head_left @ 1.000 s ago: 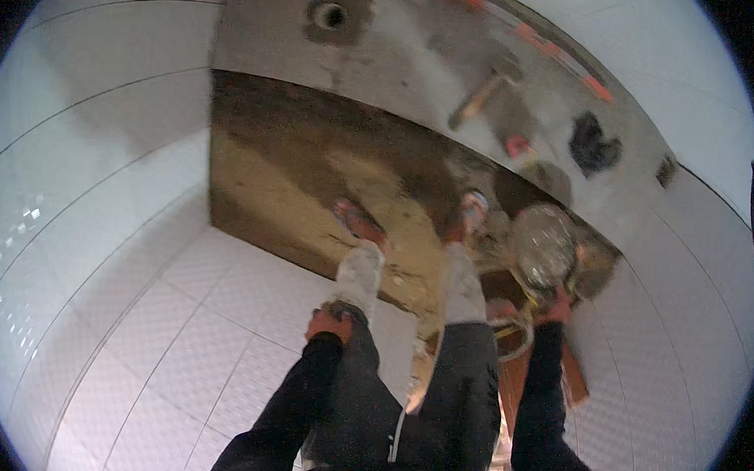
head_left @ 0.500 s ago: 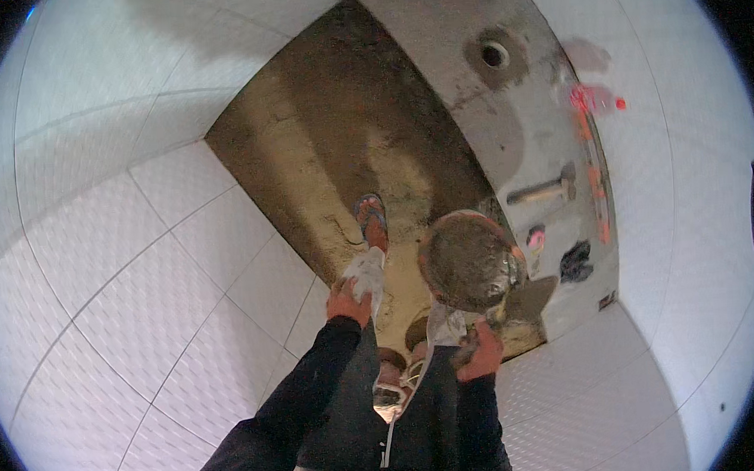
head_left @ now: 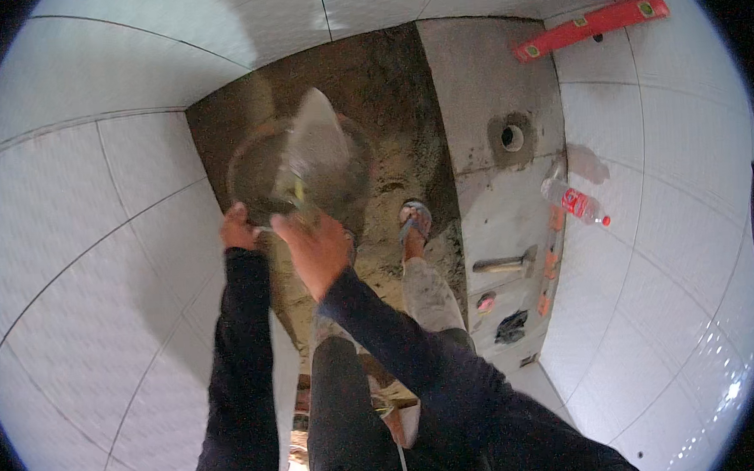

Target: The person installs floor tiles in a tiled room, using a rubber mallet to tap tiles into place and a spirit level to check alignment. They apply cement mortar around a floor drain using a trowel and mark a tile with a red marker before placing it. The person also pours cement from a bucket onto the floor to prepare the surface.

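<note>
A round bucket with grey contents stands on the brown, sandy floor in front of me, left of centre. My left hand is closed on its near left edge; I cannot tell whether the fingers are on the rim or the handle. My right hand is closed around the grip of a trowel, whose pale pointed blade is smeared by motion over the bucket. Something yellow shows by the blade's base. The right hand covers part of the bucket's near side.
Grey tiles on the right hold a round drain hole, a hammer, a small pink item and a crumpled black thing. A bottle with a red label and a red level are by the right wall. White-tiled walls enclose the floor.
The view has shifted. The bucket, earlier right of my feet, is now in front to the left. Both hands have come forward from my knees, the left onto the bucket, the trowel blade over it.
</note>
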Demonstrator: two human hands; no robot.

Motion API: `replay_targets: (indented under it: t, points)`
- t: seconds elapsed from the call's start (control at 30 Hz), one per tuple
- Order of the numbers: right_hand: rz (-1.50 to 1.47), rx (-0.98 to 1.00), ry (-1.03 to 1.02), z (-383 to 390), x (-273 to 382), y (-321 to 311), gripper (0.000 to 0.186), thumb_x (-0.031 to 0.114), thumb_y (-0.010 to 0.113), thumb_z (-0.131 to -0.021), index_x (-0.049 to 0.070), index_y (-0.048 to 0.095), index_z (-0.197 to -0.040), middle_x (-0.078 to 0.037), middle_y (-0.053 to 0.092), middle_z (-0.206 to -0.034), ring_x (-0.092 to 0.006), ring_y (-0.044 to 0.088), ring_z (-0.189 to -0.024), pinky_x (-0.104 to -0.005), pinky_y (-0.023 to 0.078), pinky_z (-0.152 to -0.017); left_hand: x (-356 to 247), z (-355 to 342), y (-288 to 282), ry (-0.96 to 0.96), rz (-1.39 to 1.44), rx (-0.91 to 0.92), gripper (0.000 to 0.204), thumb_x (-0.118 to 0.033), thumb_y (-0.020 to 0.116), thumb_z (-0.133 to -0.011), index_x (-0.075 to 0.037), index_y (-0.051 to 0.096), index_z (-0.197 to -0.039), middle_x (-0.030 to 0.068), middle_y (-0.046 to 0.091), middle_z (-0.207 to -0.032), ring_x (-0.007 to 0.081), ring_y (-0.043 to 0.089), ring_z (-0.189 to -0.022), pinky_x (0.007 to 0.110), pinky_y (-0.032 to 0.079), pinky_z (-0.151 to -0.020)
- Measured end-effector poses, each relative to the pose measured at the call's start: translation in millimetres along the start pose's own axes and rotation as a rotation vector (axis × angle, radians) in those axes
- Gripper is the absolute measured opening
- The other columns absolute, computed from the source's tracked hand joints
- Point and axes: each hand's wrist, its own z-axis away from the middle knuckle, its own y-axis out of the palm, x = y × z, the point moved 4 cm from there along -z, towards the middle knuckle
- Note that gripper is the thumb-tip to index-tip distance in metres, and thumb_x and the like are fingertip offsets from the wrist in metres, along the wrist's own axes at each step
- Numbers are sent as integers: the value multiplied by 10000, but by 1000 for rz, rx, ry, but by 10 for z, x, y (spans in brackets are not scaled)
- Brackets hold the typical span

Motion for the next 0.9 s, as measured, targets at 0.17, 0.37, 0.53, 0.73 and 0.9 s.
replay_targets:
  t: [0.17,0.37,0.53,0.73,0.9]
  points:
    - [-21,74,100,-1375,-274,215,719,505,706,-752,-109,589,-1106,-327,610,-1121,-458,581,-1074,-459,453,-947,88,-637,49,-364,965,-373,361,-301,594,-955,1,612,-1153,122,646,-1108,279,623,-931,459,540,-744]
    - [160,105,-109,-2323,-694,371,607,461,696,-773,-65,642,-1072,-277,650,-1069,-418,641,-970,-442,487,-897,-433,-1267,-245,-314,561,-421,342,-298,542,-959,14,640,-1062,150,664,-1066,283,629,-920,450,496,-737]
    - [218,62,-196,-2676,-1271,-140,415,394,696,-790,18,694,-966,-184,691,-923,-373,668,-820,-447,515,-784,-1539,-1445,-10,0,466,-286,476,-416,423,-1021,-14,617,-1186,102,648,-942,238,613,-941,363,481,-838]
    - [195,-197,24,-2855,-1792,-527,514,416,757,-786,-53,652,-969,-157,683,-869,-309,645,-726,-453,514,-761,-1835,-1501,106,-30,831,-308,304,-248,477,-993,10,621,-1067,155,667,-937,252,626,-879,375,475,-821]
    - [454,-384,-210,-2409,-1421,-161,566,423,748,-790,-60,591,-1040,-234,680,-907,-375,676,-779,-457,537,-776,-1220,-1346,259,136,1053,-300,262,-239,533,-958,11,611,-953,70,595,-808,162,567,-721,323,457,-679]
